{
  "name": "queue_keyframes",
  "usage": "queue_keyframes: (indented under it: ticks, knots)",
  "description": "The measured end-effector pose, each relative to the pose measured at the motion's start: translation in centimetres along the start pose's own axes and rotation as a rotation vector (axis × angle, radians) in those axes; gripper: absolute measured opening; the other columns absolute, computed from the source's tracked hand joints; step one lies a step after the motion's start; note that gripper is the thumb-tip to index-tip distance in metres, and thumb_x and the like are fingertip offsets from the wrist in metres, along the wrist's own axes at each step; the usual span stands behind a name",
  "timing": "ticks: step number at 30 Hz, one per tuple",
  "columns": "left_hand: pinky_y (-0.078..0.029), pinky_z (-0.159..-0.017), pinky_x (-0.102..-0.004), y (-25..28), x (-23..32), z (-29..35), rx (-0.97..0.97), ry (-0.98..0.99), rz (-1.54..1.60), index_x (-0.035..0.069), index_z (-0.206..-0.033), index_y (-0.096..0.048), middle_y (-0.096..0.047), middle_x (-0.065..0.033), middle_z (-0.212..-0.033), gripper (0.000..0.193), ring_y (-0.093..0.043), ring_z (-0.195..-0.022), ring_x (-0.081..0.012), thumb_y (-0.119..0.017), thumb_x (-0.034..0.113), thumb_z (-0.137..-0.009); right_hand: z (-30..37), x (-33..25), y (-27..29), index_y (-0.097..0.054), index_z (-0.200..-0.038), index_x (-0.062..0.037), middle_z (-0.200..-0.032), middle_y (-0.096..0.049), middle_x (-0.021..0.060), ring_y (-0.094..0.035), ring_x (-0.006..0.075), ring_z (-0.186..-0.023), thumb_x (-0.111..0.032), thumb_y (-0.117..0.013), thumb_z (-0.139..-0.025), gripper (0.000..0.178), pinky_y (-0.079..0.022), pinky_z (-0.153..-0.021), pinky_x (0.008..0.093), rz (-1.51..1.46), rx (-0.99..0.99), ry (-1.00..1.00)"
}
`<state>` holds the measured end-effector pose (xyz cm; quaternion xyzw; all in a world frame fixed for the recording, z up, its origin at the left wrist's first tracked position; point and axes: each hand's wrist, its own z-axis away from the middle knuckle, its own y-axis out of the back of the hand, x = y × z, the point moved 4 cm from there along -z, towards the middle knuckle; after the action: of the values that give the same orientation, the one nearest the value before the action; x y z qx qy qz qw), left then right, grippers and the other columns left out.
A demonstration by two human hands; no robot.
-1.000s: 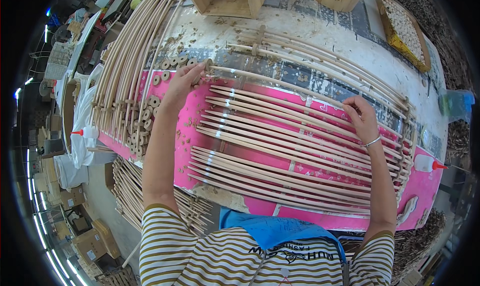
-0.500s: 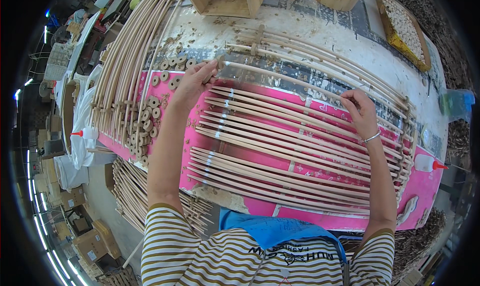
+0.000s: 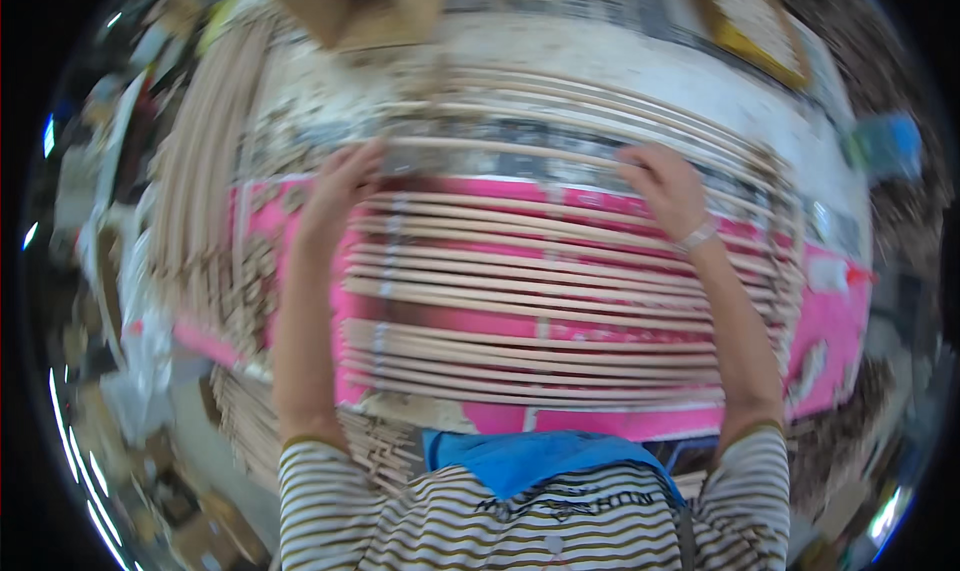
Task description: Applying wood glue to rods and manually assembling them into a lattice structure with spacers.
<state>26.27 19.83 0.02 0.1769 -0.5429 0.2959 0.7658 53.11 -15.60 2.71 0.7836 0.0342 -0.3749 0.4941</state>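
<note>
Both my hands are at one long, thin wooden rod, which lies crosswise in front of me. My left hand pinches its left end; motion blur hides whether a disc sits there. Farther right, my right hand has closed fingers on the same rod. Nearer to me, rows of similar rods lie side by side across the pink table cover. A few more rods lie just beyond the held one, and blurred round wooden pieces show at some of their ends.
A bundle of rods and a heap of small wooden discs lie at the left. At the right are a white bottle with a red tip and a bluish clear container. A wooden box stands at the back.
The whole view has swung and blurred, so the table sits farther left in it. Both hands stay at the same rod, with little visible movement relative to the table.
</note>
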Motion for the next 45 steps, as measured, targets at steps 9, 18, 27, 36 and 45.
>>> queue_keyframes:
  ticks: [9,18,27,36,45]
  knots:
    - [-0.044,-0.063,-0.019,0.8,-0.5,-1.0,-0.03,0.014,0.038,0.009,-0.103,-0.069,-0.06,0.0051,-0.083,0.021,-0.052,-0.07,-0.0028,-0.072,0.03,-0.103,0.0,1.1,-0.6,-0.072,-0.097,-0.0089,-0.082,-0.064,0.0085,-0.061,0.0261,-0.079,-0.027,-0.074,-0.095,0.018,-0.049,-0.072,0.0385,-0.036,0.048,-0.031]
    - [-0.029,-0.055,-0.0231,1.9,2.8,0.8,0.045,-0.253,-0.602,0.005,-0.105,-0.075,-0.048,0.0087,-0.069,0.021,-0.038,-0.061,-0.0027,-0.074,0.026,-0.1,-0.6,1.7,-1.5,-0.073,-0.094,-0.0092,-0.084,-0.067,0.0086,-0.064,0.0294,-0.083,-0.027,-0.075,-0.092,0.018,-0.051,-0.076,0.0411,-0.087,0.028,-0.003]
    - [-0.052,-0.072,-0.0407,-2.8,4.9,2.4,0.099,-0.545,-1.204,0.027,-0.135,-0.07,-0.062,-0.0055,-0.087,0.05,-0.065,-0.08,-0.0241,-0.08,0.023,-0.086,0.2,1.5,-1.1,-0.073,-0.099,-0.0044,-0.087,-0.066,0.0088,-0.064,0.0244,-0.08,-0.021,-0.075,-0.094,0.017,-0.05,-0.072,0.0349,-0.146,-0.012,-0.103]
    - [-0.051,-0.07,-0.0402,-3.1,3.8,1.0,0.132,-0.608,-1.174,0.023,-0.124,-0.074,-0.061,-0.0041,-0.084,0.04,-0.064,-0.078,-0.0249,-0.081,0.023,-0.084,-0.6,1.3,-1.1,-0.072,-0.097,-0.0049,-0.088,-0.066,0.0102,-0.063,0.0291,-0.087,-0.021,-0.07,-0.098,0.016,-0.05,-0.078,0.0384,0.016,0.002,0.012]
    - [-0.052,-0.07,-0.04,-4.0,3.1,-0.2,0.137,-0.599,-1.18,0.024,-0.123,-0.074,-0.063,-0.0038,-0.086,0.039,-0.066,-0.081,-0.025,-0.081,0.021,-0.084,-0.8,2.4,-1.2,-0.074,-0.097,-0.0065,-0.087,-0.063,0.0101,-0.061,0.0306,-0.087,-0.023,-0.068,-0.099,0.017,-0.049,-0.079,0.0409,0.061,0.002,-0.027]
